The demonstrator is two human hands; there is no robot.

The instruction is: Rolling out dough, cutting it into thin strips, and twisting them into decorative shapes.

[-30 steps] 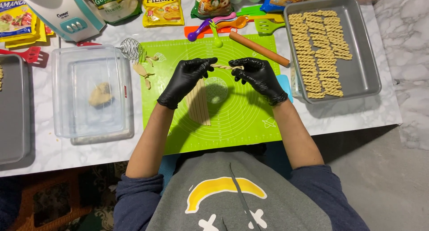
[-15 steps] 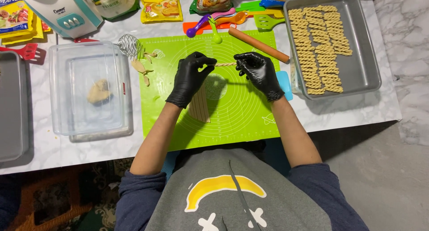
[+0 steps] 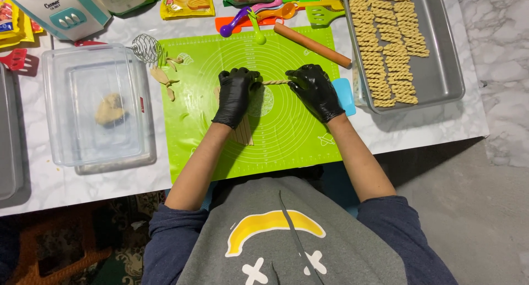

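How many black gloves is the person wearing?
2: the left hand and right hand each wear one, gripping opposite ends of a twisted dough strip on the green mat.

Lighting bright, even, from overhead; white marble table (image 3: 419, 133) well exposed, no blown areas. Soft short shadows under the clear plastic container (image 3: 99, 106) and along the metal baking tray (image 3: 446, 70) rim. Mild sheen on black gloves, left hand (image 3: 236, 95) and right hand (image 3: 314, 89). Green silicone mat (image 3: 286, 136) saturated, printed circles legible. Focus sharp centrally; slight softness and wide-angle stretch toward corners. Floor lower left dim.
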